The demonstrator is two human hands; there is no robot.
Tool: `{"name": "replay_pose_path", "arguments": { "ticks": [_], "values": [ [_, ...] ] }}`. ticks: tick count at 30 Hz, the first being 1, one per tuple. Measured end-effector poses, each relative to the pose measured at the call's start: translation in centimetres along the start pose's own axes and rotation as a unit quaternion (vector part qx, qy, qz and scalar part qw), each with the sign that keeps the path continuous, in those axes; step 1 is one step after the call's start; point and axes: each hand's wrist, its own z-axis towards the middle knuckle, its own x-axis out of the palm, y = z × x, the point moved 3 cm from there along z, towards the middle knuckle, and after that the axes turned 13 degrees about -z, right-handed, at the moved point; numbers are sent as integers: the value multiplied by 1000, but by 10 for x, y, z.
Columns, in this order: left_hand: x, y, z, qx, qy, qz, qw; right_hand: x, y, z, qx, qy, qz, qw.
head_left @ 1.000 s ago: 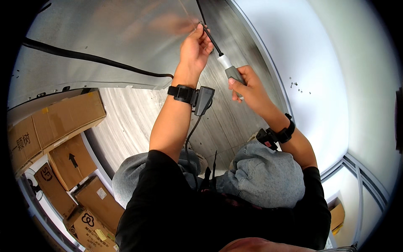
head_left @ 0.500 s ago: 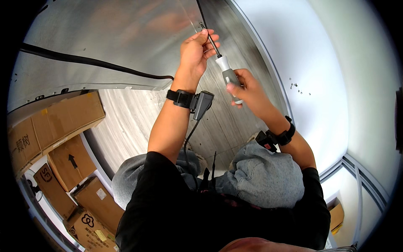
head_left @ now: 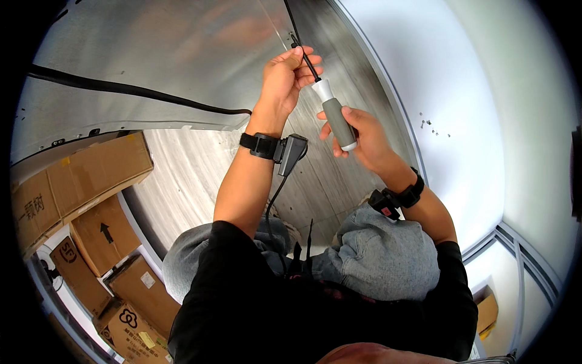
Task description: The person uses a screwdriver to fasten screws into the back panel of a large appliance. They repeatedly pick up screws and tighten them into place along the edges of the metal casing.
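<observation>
A screwdriver (head_left: 336, 116) with a grey and white handle and dark shaft slants up and left, its tip end by the right edge of a shiny metal panel (head_left: 182, 54). My right hand (head_left: 368, 141) is around the handle, thumb along its right side and fingertips showing on the left. Near the tip, my left hand (head_left: 282, 79) pinches the shaft between thumb and forefinger, its other fingers loosely spread behind it. What the tip touches is too small to make out.
A thick black cable (head_left: 139, 91) crosses the metal panel; a thinner black cord (head_left: 290, 15) runs down to the tip area. Several small screws (head_left: 431, 127) lie on the white surface (head_left: 467, 176) at right. Cardboard boxes (head_left: 103, 233) are stacked at lower left.
My right hand has shifted its grip: the thumb has moved from across the handle to its right side, and the fingertips now show on the left. My left hand has barely moved.
</observation>
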Motion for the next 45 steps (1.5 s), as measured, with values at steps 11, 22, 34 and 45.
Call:
{"name": "replay_pose_path", "arguments": {
  "ticks": [11,22,34,45],
  "values": [
    [12,-4,-7,-37,32,-50,998,4,-11,5,-43,-103,-37,993],
    [1,0,4,-19,5,51,999,5,1,1,-29,-123,-173,977],
    [-3,0,5,14,8,28,999,1,9,-2,9,-144,-166,976],
    [-1,-2,2,4,31,-29,999,-1,5,2,14,-44,8,999]
  ]
}}
